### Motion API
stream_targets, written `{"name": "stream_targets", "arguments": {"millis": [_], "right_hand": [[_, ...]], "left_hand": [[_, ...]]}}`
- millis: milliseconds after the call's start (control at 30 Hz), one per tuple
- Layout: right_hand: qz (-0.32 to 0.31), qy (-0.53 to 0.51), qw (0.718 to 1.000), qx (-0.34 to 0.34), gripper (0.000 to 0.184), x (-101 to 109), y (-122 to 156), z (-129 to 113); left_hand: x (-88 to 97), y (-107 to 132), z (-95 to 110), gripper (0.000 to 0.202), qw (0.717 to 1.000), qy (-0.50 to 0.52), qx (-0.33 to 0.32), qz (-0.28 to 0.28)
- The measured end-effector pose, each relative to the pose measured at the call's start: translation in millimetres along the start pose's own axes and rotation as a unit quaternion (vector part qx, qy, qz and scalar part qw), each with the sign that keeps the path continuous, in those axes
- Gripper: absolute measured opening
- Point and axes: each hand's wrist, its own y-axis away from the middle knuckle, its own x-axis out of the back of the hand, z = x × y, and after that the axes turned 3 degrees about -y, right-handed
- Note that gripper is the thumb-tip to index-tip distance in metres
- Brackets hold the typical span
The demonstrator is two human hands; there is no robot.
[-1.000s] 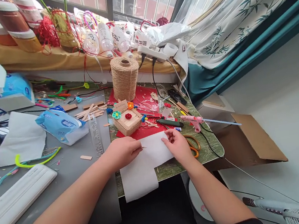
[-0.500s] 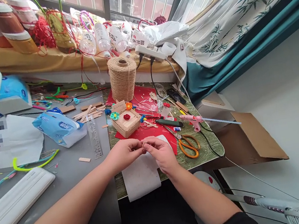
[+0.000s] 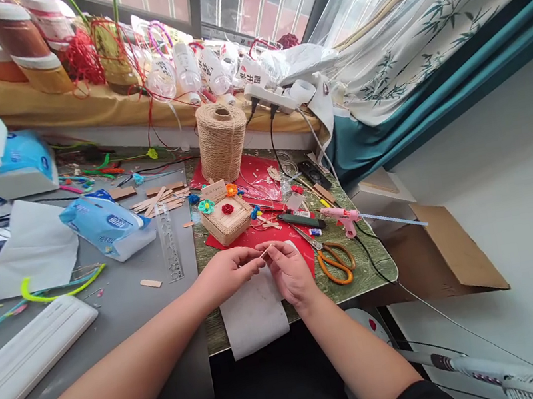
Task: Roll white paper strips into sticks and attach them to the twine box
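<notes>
A small piece of wooden craft stick (image 3: 267,252) is pinched between the fingertips of my right hand (image 3: 290,274). My left hand (image 3: 232,272) meets it from the other side, thumb and fingers closed on the stick's near end. Both hands hover over a white cloth or paper (image 3: 255,319) at the table's front edge. Just beyond them sits a twine-wrapped box (image 3: 224,225) with a red flower on its lid and other coloured flowers around it. Orange-handled scissors (image 3: 336,264) lie to the right of my right hand.
A twine spool (image 3: 223,142) stands behind the box. At right lie a pink glue gun (image 3: 345,217) with its cord and a green utility knife (image 3: 303,220). Leftward are a clear ruler (image 3: 169,245), loose craft sticks (image 3: 165,200), a wipes pack (image 3: 107,224) and a white lamp-like bar (image 3: 29,362).
The stick piece has turned between my fingers and shows more of its length. My fingertips have shifted slightly right. The view has tilted a little.
</notes>
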Motion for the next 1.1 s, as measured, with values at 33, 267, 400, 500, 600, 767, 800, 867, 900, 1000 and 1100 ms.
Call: {"name": "stream_targets", "arguments": {"millis": [33,267,400,500,600,767,800,867,900,1000,1100], "right_hand": [[-0.015,-0.004,1.000,-0.006,0.018,0,1,1],[-0.062,0.005,0.998,-0.010,0.014,-3,4,4],[-0.056,0.112,0.991,0.047,0.011,-7,8,-7],[-0.074,0.227,0.963,0.127,0.008,0,11,-25],[-0.082,0.342,0.916,0.195,0.010,17,10,-42],[-0.071,0.468,0.857,0.205,0.010,47,7,-39],[-0.078,0.485,0.848,0.202,0.010,51,7,-35],[-0.088,0.505,0.835,0.199,0.011,57,8,-28],[-0.085,0.509,0.833,0.198,0.011,59,8,-26],[-0.050,0.503,0.843,0.182,0.011,65,9,-21],[-0.009,0.480,0.864,0.152,0.012,67,10,-21]], "left_hand": [[1.0,-1,0,0.040,0.999,0.047,0.020,-0.017],[9.3,-4,-2,0.036,0.986,0.149,0.059,-0.041],[7.0,-3,-2,0.035,0.992,0.111,0.050,-0.018],[5.0,-1,-3,0.035,1.000,0.023,0.001,-0.008],[4.9,0,-7,0.034,0.979,-0.156,-0.128,-0.010],[4.9,-3,-18,0.026,0.888,-0.367,-0.267,-0.076],[4.6,-3,-20,0.027,0.881,-0.383,-0.267,-0.080],[4.2,-4,-24,0.031,0.874,-0.400,-0.263,-0.081],[4.2,-5,-25,0.032,0.873,-0.404,-0.261,-0.082],[4.7,-6,-27,0.033,0.872,-0.409,-0.254,-0.088],[5.2,-6,-24,0.032,0.872,-0.411,-0.249,-0.087]]}}
